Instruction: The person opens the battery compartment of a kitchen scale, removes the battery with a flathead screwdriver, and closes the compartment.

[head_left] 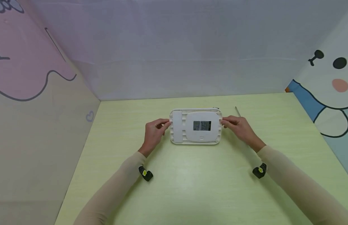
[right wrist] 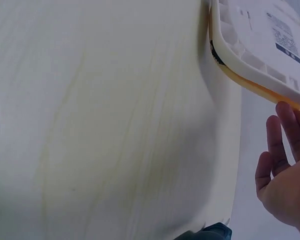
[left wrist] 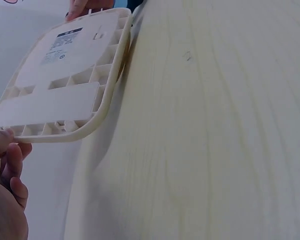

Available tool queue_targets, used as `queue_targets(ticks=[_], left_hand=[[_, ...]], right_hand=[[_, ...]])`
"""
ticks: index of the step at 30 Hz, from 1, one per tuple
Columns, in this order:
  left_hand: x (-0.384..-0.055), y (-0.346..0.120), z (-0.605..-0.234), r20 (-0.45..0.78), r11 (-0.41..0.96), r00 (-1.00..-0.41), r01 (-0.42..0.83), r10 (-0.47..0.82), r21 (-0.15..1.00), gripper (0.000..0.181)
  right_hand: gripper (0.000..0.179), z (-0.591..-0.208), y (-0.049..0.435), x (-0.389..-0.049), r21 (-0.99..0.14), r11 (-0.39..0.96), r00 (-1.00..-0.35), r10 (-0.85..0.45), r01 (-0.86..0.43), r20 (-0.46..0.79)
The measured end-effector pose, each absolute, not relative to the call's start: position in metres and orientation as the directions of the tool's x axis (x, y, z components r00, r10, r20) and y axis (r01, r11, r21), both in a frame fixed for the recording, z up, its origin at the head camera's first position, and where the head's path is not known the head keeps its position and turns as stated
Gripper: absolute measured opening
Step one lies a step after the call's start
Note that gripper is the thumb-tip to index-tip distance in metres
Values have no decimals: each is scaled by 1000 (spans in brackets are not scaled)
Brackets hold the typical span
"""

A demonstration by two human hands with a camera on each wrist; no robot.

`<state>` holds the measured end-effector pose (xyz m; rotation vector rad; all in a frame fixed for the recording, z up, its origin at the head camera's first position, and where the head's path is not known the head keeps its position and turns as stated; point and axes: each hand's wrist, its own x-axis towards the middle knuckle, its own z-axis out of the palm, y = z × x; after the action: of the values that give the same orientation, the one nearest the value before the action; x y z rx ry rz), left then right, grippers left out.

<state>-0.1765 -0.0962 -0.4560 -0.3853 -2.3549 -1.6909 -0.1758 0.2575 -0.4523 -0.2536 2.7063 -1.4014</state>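
Note:
A flat, white plastic board [head_left: 179,128] with rounded corners is held up with its ribbed back facing me. Its back carries a grey and black printed label [head_left: 202,125] and a smooth rectangular panel. At the board's left edge, my left hand [head_left: 155,132] pinches the rim between thumb and fingers. My right hand [head_left: 241,128] grips the opposite short edge the same way. In the right wrist view, an orange-yellow band [right wrist: 257,89] runs along the board's far side. The front face is turned away and hidden.
Just beyond my right hand, a thin grey rod [head_left: 237,111] lies on the pale wood-grain table [head_left: 196,181], partly hidden by that hand. A dark object [right wrist: 210,233] pokes into the bottom of the right wrist view. Walls enclose the table at the back and both sides.

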Motion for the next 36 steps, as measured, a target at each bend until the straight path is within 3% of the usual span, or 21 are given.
queue_targets(ticks=[8,14,36], left_hand=[[-182,-100,-473,233,308,-970,244,72,920,19],[-189,-105,-491,224,284,-972,236,77,929,23],[-188,-106,-504,80,320,-987,122,142,939,25]], right_hand=[[46,-456,255,-175,-795,605,-986,-153,-41,-65],[49,-458,254,-176,-797,602,-988,-147,-54,-45],[52,-467,255,-175,-771,633,-972,-139,61,-191]])
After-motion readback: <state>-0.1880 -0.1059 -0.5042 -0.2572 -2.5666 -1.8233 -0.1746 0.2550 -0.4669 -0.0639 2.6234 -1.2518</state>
